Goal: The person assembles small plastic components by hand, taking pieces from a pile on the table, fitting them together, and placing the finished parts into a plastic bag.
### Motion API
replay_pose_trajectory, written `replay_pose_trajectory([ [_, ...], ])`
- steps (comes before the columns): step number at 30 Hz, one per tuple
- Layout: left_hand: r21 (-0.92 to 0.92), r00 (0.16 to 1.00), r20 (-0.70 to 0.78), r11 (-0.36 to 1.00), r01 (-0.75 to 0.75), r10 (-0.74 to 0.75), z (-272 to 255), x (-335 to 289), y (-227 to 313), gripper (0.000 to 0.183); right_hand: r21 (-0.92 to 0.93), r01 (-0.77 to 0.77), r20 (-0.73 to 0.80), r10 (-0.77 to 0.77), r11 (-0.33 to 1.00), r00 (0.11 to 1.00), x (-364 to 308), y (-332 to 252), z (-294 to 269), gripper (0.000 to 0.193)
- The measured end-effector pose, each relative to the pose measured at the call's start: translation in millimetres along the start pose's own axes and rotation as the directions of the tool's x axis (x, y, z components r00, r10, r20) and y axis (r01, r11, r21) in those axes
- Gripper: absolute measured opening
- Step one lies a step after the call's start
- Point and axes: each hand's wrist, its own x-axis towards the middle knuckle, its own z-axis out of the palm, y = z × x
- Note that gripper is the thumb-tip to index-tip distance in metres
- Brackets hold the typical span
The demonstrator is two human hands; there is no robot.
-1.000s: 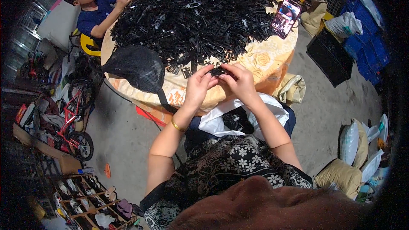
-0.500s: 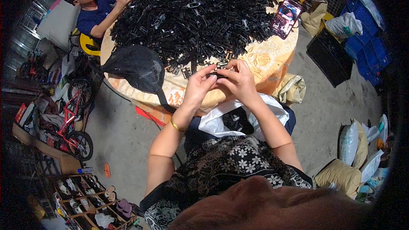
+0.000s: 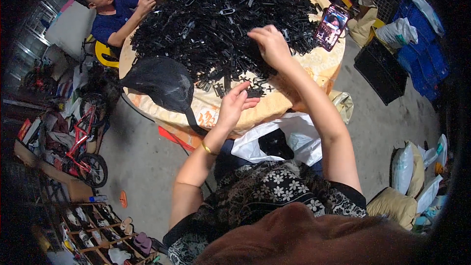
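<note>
A large heap of small black plastic parts [image 3: 216,24] covers most of a round table with a patterned cream cloth [image 3: 309,71]. My left hand [image 3: 234,107] is open by the near edge, fingers apart, beside a few loose black parts [image 3: 255,91] on the cloth. Over the right part of the heap reaches my right hand [image 3: 271,45]. Its fingers are bent and the fingertips' undersides are hidden, so whether it grips a part does not show. On my lap lies an open white sack [image 3: 248,148] with dark contents.
A black mesh net with a handle [image 3: 159,81] lies at the table's left. A lit phone [image 3: 331,27] stands at the right edge. Another person [image 3: 115,17] handles parts at the far left. Black crate [image 3: 380,71], blue crates [image 3: 419,59] and stuffed sacks [image 3: 395,205] stand right.
My hands have parted from around a small dark part. The right one has moved up and away over the heap; the left has stayed near the table edge and opened.
</note>
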Motion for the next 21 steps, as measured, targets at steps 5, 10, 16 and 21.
replay_pose_trajectory([
  [5, 0.023, 0.998, 0.058, 0.999, 0.037, -0.038, -4.5, 1.5, -1.4, 0.039, -0.27, 0.155, 0.308, -0.067, 0.95, 0.949, 33.7, 24.2, 18.6, 0.019],
  [10, 0.012, 0.998, 0.048, 0.999, 0.045, -0.046, -5.4, 1.5, 0.1, 0.039, -0.218, 0.173, 0.098, -0.154, 0.961, 0.983, 34.0, 22.5, 13.1, 0.015],
  [16, -0.199, 0.986, 0.119, 0.97, 0.138, -0.116, -18.4, 2.7, 4.8, 0.035, 0.594, -0.464, 0.257, 0.391, 0.657, 0.884, -28.2, -52.4, -29.9, 0.019],
  [21, -0.188, 0.983, 0.14, 0.971, 0.145, -0.12, -15.0, 4.0, 4.1, 0.033, 0.592, -0.328, 0.204, 0.257, 0.736, 0.945, -73.0, -66.8, -41.6, 0.017],
])
